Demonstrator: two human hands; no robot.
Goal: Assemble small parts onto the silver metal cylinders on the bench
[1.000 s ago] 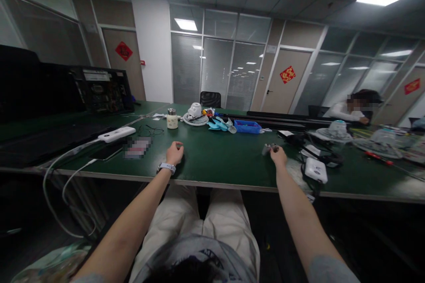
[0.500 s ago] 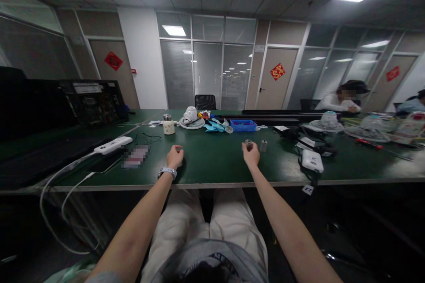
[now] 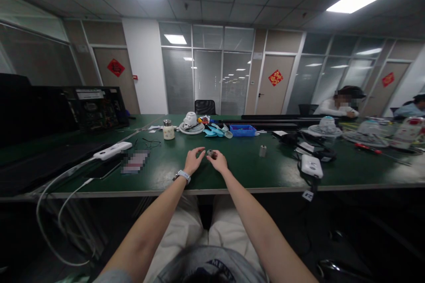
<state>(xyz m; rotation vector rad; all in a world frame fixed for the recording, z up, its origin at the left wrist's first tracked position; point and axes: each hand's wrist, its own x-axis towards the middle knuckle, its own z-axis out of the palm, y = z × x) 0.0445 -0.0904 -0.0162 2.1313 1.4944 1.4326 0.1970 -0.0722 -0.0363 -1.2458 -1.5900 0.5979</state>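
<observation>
Both my hands meet over the green table [image 3: 232, 172], near its front edge. My right hand [image 3: 217, 162] pinches a small dark round metal part [image 3: 210, 153] at its fingertips. My left hand [image 3: 194, 160], with a watch on the wrist, is close beside it, fingers spread and reaching to the part. A second small grey cylinder [image 3: 262, 151] stands alone on the table to the right, apart from both hands.
A white power bank [image 3: 112, 151] with cables and a phone lie at the left. A jar [image 3: 168, 131], a white fan [image 3: 191, 123], blue fan blades and a blue tray [image 3: 242, 130] sit behind. A white device [image 3: 311, 166] and cables lie right. A person sits far right.
My right hand took one small part from the right, left the grey cylinder standing, and moved left to the middle. My left hand opened from a fist and moved right to meet it.
</observation>
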